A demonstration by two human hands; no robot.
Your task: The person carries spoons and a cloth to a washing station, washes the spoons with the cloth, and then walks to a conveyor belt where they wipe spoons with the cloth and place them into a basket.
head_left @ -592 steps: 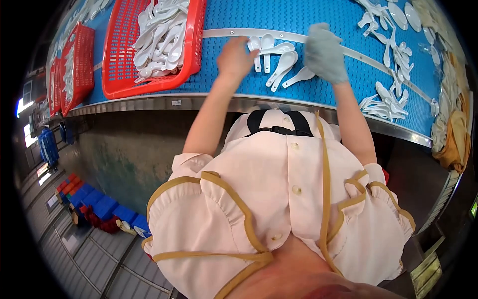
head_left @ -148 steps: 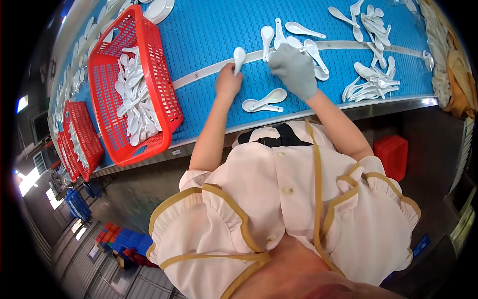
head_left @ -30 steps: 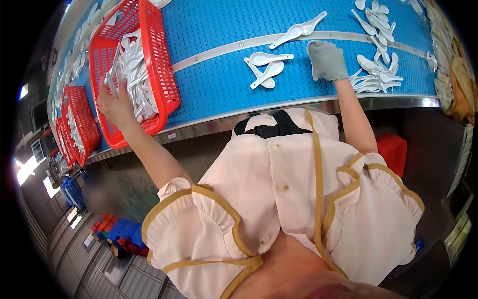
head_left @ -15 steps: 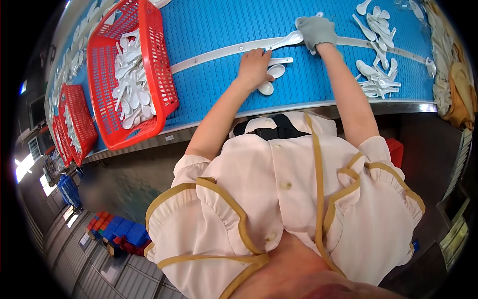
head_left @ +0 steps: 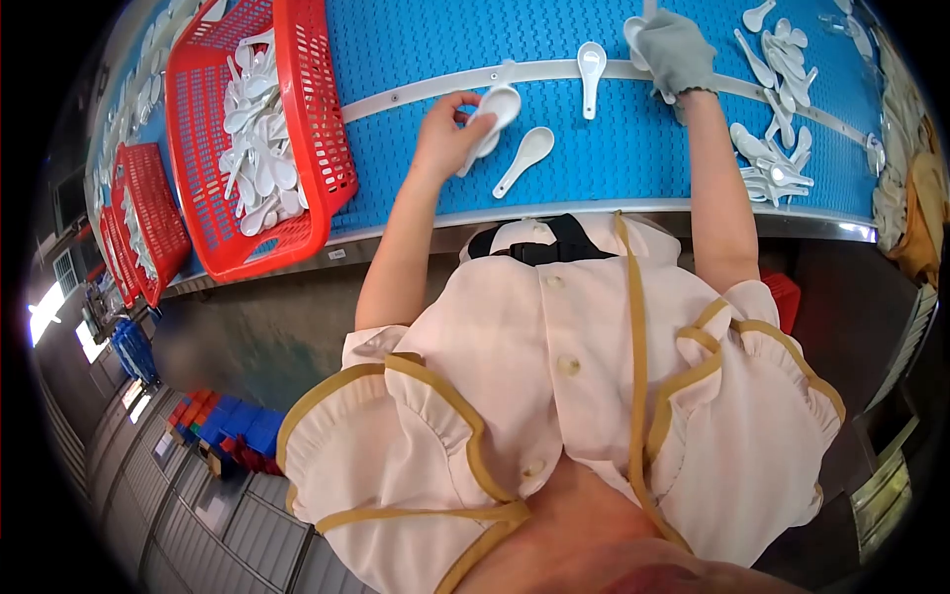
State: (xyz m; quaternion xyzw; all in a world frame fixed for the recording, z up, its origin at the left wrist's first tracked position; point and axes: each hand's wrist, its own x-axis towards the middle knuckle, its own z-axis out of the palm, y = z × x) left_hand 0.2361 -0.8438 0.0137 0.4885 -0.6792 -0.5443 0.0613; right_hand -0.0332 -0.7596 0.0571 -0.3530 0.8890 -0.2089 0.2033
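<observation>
My bare left hand (head_left: 447, 137) is closed, pinching white spoons (head_left: 502, 102) between thumb and fingers; at least two bowls overlap there. Across the blue surface, my right hand (head_left: 676, 51) wears a grey glove and is closed around white spoons (head_left: 634, 42). A bowl and handle stick out on its left, and a tip shows beneath the palm; how many it holds is hidden. Between the hands, one white spoon (head_left: 591, 74) lies across the pale strip, bowl pointing away from me. Another spoon (head_left: 524, 161) lies slanted, closer to the near edge.
A red plastic basket (head_left: 315, 129) holding many white spoons stands at left, with more red baskets (head_left: 153, 213) beyond it. Loose spoons lie in piles (head_left: 772, 163) on the right of the blue textured surface (head_left: 416, 40). A metal edge (head_left: 554, 210) runs along my side.
My left hand has moved left and picked up spoons from the group beside it. The gloved right hand has shifted right with its spoons, away from the spoon on the strip.
</observation>
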